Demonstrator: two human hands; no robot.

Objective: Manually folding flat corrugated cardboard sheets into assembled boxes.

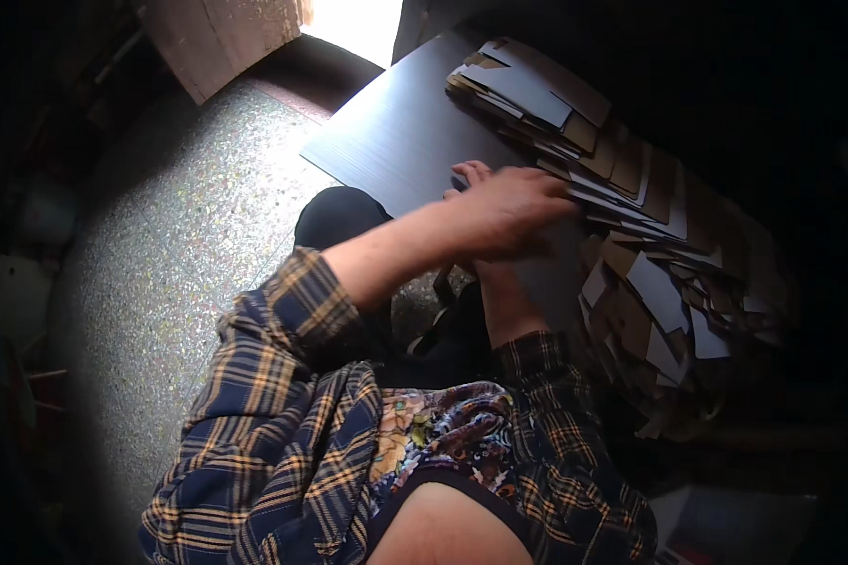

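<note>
My left hand crosses over my right forearm, its fingers bent toward the cardboard pieces on the table. Motion smears those fingers, and I cannot make out anything held in them. Beneath it, my right hand is mostly hidden; only a few fingertips show past the left wrist, stretched out and slightly apart over the grey table. Right beside the left fingers lies a long, overlapping row of flat brown and white cardboard pieces.
More cut cardboard pieces lie in a looser heap nearer me on the right. Below the table's left edge is a speckled floor. A wooden panel stands at the upper left beside a bright opening. Deep shadow covers the far right.
</note>
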